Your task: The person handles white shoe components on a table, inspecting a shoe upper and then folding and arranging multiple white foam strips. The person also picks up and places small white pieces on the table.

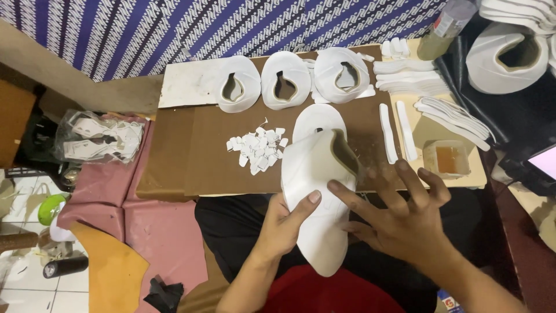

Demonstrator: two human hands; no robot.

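At lower centre the left hand grips a white shoe upper, thumb across its face; the fingers behind are hidden. The right hand is spread open just beside it, fingertips perhaps brushing the upper's edge, though blur makes that hard to tell. The upper hangs over the near edge of the brown board. A pile of small white scraps lies near it on the board, and three finished uppers line the far edge. A glue pot sits at right.
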